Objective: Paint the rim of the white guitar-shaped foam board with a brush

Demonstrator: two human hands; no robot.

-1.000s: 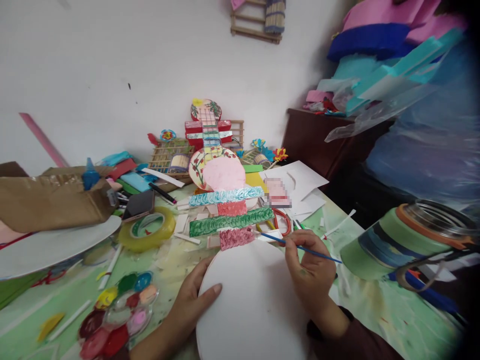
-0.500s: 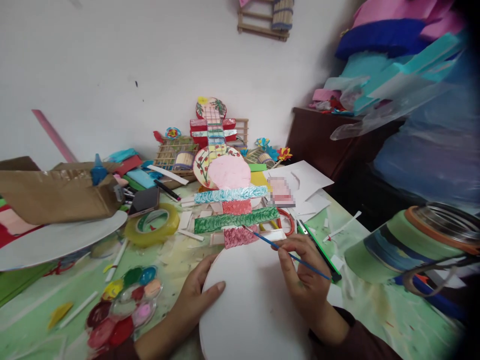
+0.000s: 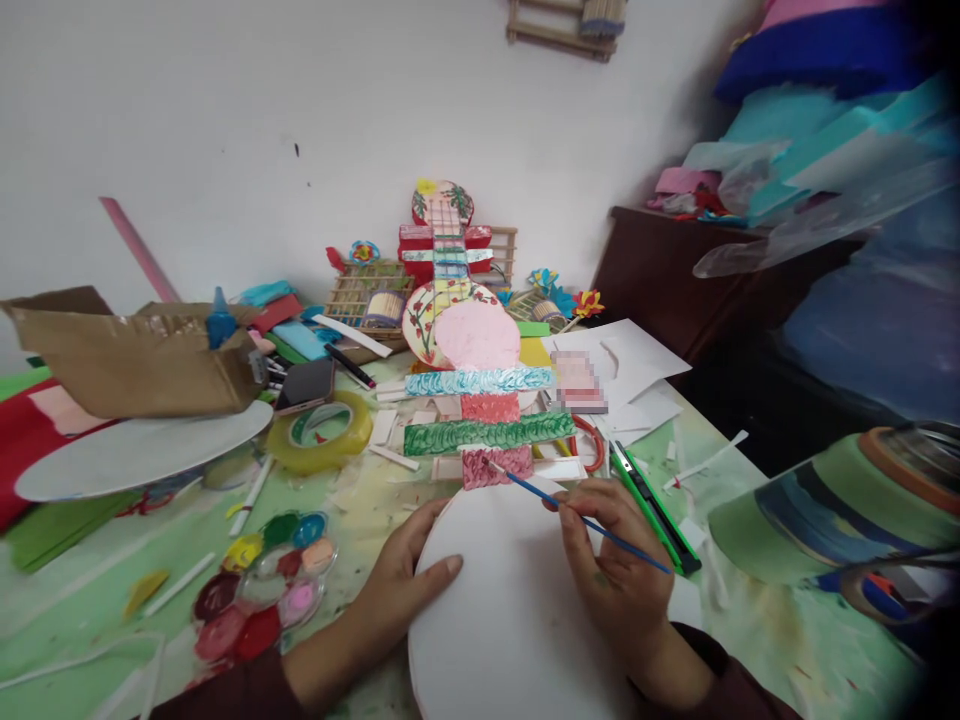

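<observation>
White foam disc [image 3: 510, 620] lies on the green surface [image 3: 67, 600] just before the person. At its nine o'clock edge the left hand [image 3: 401, 580] rests flat, fingers spread and holding nothing. The right hand [image 3: 611, 560], on the disc toward two o'clock, pinches a thin blue paintbrush [image 3: 577, 517]; its tip touches the pink painted block [image 3: 496, 467] at the disc's twelve o'clock. A paint palette [image 3: 262, 590] sits at nine o'clock, a green utility knife [image 3: 652, 505] at two o'clock, a yellow tape roll [image 3: 321, 430] at ten.
</observation>
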